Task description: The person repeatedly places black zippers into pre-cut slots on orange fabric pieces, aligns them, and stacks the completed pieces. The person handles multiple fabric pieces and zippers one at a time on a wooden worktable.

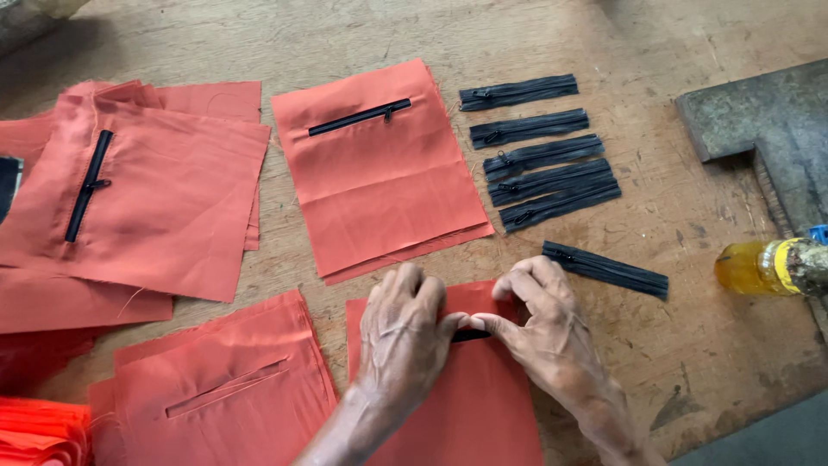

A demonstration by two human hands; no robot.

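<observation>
Both hands, left hand [403, 332], right hand [543, 324], hiding most of black zipper [470, 336]

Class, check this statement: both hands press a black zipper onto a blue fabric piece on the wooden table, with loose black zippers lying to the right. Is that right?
Not quite. The fabric piece is orange-red, not blue, as the head view shows. The rest holds: the left hand and right hand press a black zipper onto it on the wooden table, with loose black zippers to the right.

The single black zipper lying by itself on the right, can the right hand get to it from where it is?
Probably yes: the lone black zipper lies on bare wooden table just beyond the right hand, nothing between, though that hand is pinching a zipper on the orange fabric piece.
</observation>
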